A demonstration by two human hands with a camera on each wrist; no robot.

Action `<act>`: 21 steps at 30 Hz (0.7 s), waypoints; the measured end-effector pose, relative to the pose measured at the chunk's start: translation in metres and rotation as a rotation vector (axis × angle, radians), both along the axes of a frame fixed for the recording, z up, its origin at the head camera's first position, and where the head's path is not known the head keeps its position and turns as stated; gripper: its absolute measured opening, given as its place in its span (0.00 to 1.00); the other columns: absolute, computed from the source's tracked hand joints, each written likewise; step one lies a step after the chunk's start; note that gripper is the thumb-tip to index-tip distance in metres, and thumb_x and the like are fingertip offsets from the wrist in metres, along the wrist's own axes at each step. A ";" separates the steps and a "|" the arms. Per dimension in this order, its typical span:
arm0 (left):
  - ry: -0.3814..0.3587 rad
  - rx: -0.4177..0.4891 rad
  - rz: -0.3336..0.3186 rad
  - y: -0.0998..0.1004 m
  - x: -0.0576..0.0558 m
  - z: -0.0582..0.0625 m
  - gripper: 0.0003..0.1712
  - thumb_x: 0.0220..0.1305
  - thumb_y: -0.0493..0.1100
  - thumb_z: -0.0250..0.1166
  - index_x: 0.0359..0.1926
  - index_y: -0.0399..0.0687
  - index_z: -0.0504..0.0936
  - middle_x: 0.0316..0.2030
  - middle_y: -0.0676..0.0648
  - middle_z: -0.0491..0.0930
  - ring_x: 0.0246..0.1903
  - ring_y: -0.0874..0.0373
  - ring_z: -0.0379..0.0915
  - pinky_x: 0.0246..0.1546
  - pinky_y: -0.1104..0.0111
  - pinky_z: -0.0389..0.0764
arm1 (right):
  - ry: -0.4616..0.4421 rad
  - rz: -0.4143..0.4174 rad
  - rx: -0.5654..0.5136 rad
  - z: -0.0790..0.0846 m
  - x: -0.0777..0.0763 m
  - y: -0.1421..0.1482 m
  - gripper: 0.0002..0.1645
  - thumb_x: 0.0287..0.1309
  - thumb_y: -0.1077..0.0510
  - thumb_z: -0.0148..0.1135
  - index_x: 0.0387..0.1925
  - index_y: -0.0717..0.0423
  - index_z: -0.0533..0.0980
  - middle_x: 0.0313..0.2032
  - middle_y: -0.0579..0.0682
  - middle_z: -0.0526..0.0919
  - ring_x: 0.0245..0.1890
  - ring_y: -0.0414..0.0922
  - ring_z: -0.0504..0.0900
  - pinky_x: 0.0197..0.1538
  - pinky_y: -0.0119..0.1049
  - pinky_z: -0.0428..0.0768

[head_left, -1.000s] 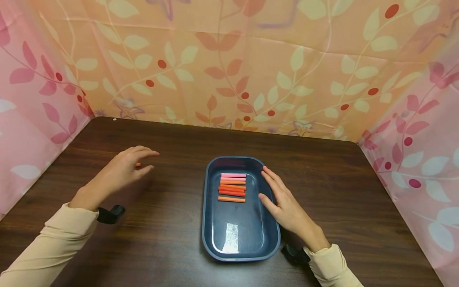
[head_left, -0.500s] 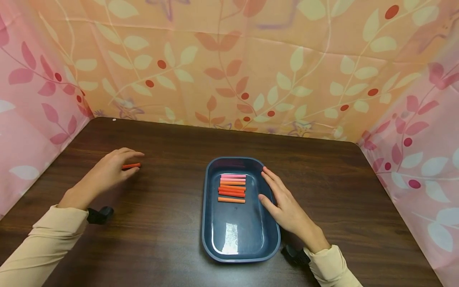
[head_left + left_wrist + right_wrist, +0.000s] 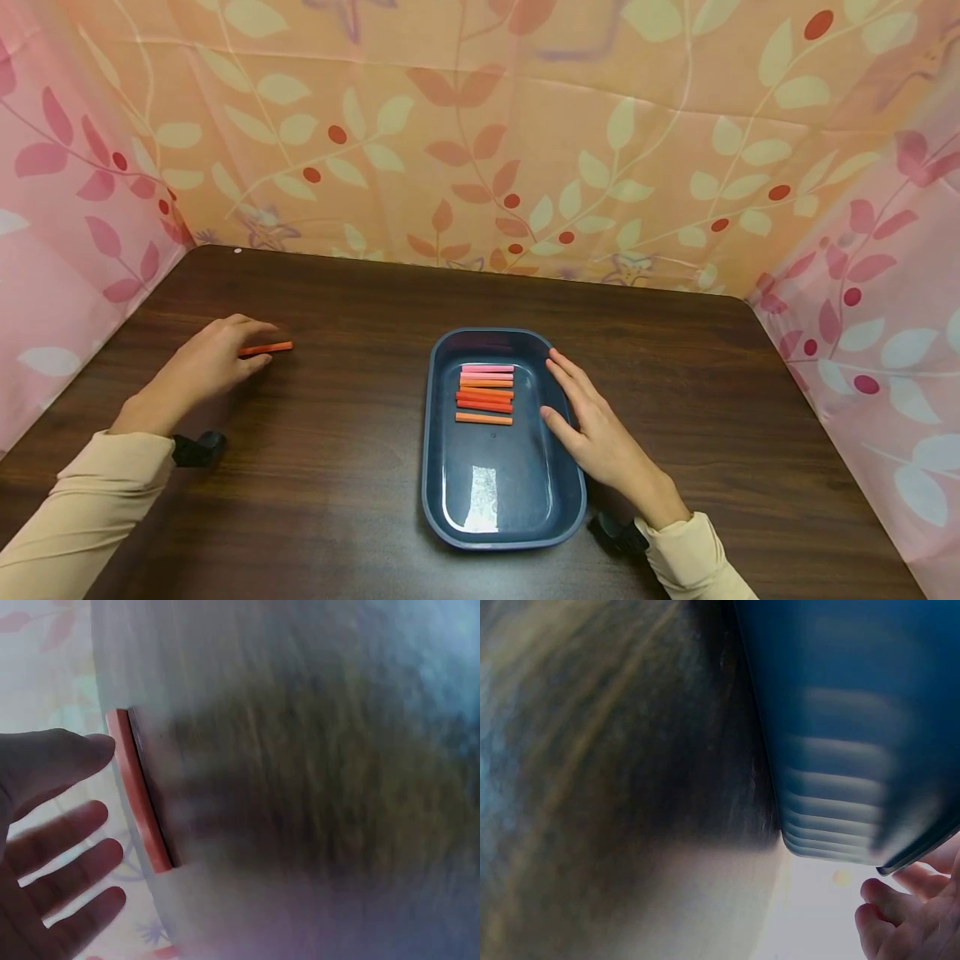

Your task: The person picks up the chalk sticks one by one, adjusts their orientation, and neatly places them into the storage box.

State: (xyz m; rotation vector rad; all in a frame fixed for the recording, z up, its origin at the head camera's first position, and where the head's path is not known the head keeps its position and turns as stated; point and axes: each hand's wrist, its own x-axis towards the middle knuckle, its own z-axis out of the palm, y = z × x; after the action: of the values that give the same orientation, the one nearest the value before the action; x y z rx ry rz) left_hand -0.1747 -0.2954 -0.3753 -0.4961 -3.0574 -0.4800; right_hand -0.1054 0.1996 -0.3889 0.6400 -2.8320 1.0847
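Observation:
In the head view my left hand (image 3: 202,358) is low over the left part of the table, fingers spread around a short orange-red stick (image 3: 266,348) with flat sides. The left wrist view has the thumb tip at one end of that stick (image 3: 140,795), the fingers apart from it. My right hand (image 3: 600,429) rests at the right rim of a dark blue tray (image 3: 517,508), fingers extended along the edge and thumb over the inside. From the right wrist, the fingers (image 3: 889,904) appear beside the tray's rim. Several pink, orange and red sticks (image 3: 486,397) lie in a row inside the tray.
The dark wooden table (image 3: 360,467) ends at a patterned curtain (image 3: 465,142) behind it, with more floral cloth on both sides. A small white spot (image 3: 237,250) shows at the back left edge. Each wrist carries a black camera (image 3: 198,450).
My left hand has moved left and slightly nearer, uncovering more of the orange-red stick between thumb and fingers. The right hand and the tray have stayed in place.

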 end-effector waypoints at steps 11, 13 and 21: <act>-0.048 -0.027 0.019 -0.008 -0.002 -0.006 0.23 0.59 0.35 0.69 0.55 0.30 0.79 0.45 0.28 0.80 0.45 0.30 0.75 0.44 0.38 0.74 | 0.021 0.009 -0.009 -0.001 0.001 0.000 0.40 0.68 0.56 0.58 0.75 0.62 0.56 0.77 0.55 0.53 0.75 0.57 0.57 0.70 0.63 0.61; -0.048 -0.019 0.014 -0.008 -0.003 -0.007 0.22 0.59 0.34 0.68 0.54 0.30 0.79 0.44 0.28 0.80 0.45 0.30 0.76 0.43 0.39 0.75 | 0.021 0.009 -0.009 -0.001 0.001 0.000 0.40 0.68 0.56 0.58 0.75 0.62 0.56 0.77 0.55 0.53 0.75 0.57 0.57 0.70 0.63 0.61; -0.002 -0.003 -0.031 -0.008 -0.006 -0.010 0.17 0.55 0.29 0.68 0.47 0.27 0.82 0.36 0.32 0.83 0.32 0.45 0.77 0.34 0.50 0.77 | 0.023 0.009 -0.010 -0.001 0.001 0.000 0.40 0.68 0.56 0.59 0.75 0.62 0.56 0.77 0.55 0.53 0.75 0.57 0.58 0.70 0.63 0.61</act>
State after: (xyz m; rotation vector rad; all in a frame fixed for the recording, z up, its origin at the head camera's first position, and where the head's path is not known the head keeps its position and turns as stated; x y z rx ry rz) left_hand -0.1810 -0.3031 -0.3850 -0.5436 -3.0576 -0.4766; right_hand -0.1048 0.1999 -0.3897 0.6603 -2.8055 1.0854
